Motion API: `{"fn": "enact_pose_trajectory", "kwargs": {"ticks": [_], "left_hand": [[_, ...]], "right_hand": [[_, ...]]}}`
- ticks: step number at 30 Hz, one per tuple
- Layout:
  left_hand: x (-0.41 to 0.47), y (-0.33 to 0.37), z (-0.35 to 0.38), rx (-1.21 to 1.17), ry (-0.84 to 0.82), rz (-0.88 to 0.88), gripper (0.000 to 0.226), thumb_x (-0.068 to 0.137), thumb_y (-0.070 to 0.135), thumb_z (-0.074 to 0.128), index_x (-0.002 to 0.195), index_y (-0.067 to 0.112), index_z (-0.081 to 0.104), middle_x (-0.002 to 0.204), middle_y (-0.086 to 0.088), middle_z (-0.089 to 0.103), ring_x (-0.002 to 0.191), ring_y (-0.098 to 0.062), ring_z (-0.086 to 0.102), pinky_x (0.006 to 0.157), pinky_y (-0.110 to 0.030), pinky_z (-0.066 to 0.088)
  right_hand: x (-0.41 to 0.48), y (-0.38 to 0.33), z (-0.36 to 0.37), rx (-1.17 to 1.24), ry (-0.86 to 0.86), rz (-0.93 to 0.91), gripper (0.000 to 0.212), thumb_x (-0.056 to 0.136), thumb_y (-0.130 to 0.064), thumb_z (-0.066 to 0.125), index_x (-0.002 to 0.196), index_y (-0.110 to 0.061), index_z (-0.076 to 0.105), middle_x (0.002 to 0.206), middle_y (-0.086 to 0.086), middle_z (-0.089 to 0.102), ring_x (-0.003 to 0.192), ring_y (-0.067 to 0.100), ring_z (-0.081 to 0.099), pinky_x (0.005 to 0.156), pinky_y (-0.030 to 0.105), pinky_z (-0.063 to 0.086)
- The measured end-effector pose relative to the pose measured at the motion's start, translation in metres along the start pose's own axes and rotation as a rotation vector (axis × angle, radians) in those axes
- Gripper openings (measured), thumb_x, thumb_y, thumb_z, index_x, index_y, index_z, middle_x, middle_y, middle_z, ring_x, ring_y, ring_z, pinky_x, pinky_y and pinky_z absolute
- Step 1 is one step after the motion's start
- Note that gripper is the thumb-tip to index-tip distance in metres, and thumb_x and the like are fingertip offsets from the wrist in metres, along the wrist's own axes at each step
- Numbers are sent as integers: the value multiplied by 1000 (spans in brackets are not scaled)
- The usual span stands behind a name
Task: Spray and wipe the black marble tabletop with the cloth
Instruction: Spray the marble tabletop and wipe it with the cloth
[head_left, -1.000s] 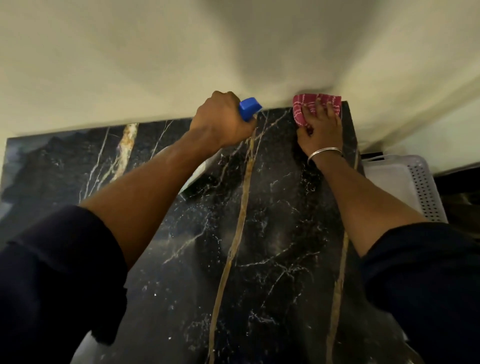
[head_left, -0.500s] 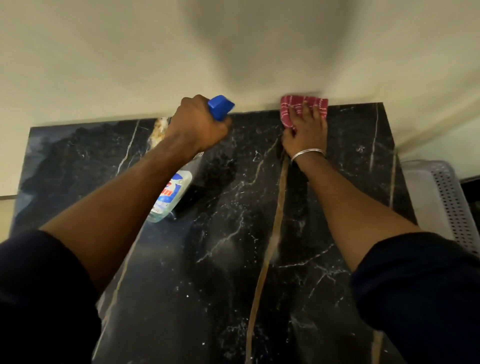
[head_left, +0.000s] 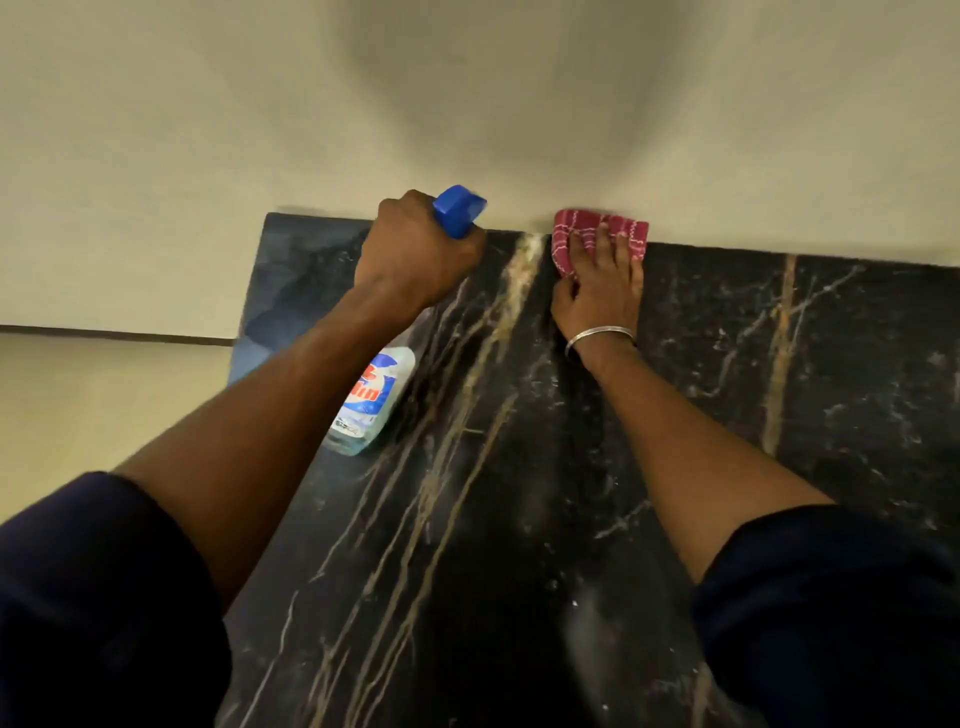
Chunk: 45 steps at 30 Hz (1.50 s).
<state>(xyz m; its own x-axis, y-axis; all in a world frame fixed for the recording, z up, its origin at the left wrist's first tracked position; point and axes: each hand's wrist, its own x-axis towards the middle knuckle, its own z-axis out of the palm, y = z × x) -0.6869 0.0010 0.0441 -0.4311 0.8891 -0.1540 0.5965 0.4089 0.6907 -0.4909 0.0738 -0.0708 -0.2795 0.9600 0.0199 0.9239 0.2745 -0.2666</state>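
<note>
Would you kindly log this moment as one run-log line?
left hand: grips spray bottle | right hand: presses red cloth flat at back edge | black marble tabletop: wiping under way

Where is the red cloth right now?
In the head view, the red cloth lies under the right hand at the tabletop's far edge against the wall, right of the spray bottle.

Black marble tabletop (head_left: 597, 493) veined in tan and white, bluish-grey at the upper-left corner

Red cloth (head_left: 628, 234) checked with thin white lines, upper centre

Bright blue spray head (head_left: 460, 210); clear bottle (head_left: 371, 402) of pale blue liquid with blue, white and red label, left of centre

Silver bangle (head_left: 600, 335) at centre

Dark navy sleeves (head_left: 104, 597) in the lower corners

Plain cream wall (head_left: 208, 130) across the top
</note>
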Motion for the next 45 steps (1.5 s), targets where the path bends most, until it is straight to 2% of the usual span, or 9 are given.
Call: {"fn": "enact_pose_trajectory", "kwargs": {"ticks": [5,8,14,20,25,30,33,38,45], "left_hand": [[1,-57,-56,-61,113,-65,34,81,38,64,101,10,56,79,-4,55,64,-11,53,62,-25,43],[4,-79,-77,-112,157,-100,28,80,37,62,93,14,55,70,3,52,58,-9,51,59,-21,41],[7,-103,-106,-170,244,-140,23,81,33,61,88,13,52,64,5,46,53,-8,47,54,-19,37],[2,-126,-126,-209,337,-170,25,80,36,62,83,14,52,60,8,44,50,-8,45,53,-19,36],[0,-138,-136,-185,366,-181,37,82,45,64,98,12,57,72,4,51,57,-8,48,55,-17,36],[2,-127,-127,-151,292,-152,31,84,42,63,94,14,57,69,5,51,56,-8,48,55,-17,35],[2,-111,-116,-148,252,-112,24,84,36,62,88,14,54,64,6,47,54,-8,47,55,-18,35],[4,-66,-81,-145,220,-17,21,80,32,60,76,13,52,57,6,43,48,-7,41,51,-19,35],[-1,1,-15,-160,59,89,22,84,32,61,91,13,51,69,2,49,59,-8,48,59,-21,42]], "right_hand": [[2,-79,24,-4,2,-41,56,94,-33,45,149,-21,38,159,13,25,148,35,15,121,51,10],[0,-113,34,-21,0,-55,57,93,-31,43,149,-22,36,160,13,25,149,34,14,121,49,8],[0,-210,56,-55,-94,-271,60,96,-30,39,154,-21,24,161,11,19,150,31,10,122,48,5],[3,-274,78,27,-72,-436,47,90,-21,48,134,-7,55,152,18,39,144,37,29,118,54,20],[6,-318,97,-37,-160,-575,41,98,-30,48,135,-13,55,149,10,44,144,28,30,121,47,16],[13,-286,89,120,-170,-621,30,92,-24,55,112,-7,67,134,14,59,135,28,44,116,46,30],[9,-245,68,79,-117,-600,38,89,-20,55,124,-8,62,142,16,52,137,36,41,115,52,30],[6,-147,37,-44,-133,-447,58,95,-27,43,151,-20,32,160,9,25,148,32,18,120,46,12],[-8,19,-10,-10,-48,-148,57,95,-32,37,150,-18,36,159,11,27,148,32,19,121,47,14]]}}
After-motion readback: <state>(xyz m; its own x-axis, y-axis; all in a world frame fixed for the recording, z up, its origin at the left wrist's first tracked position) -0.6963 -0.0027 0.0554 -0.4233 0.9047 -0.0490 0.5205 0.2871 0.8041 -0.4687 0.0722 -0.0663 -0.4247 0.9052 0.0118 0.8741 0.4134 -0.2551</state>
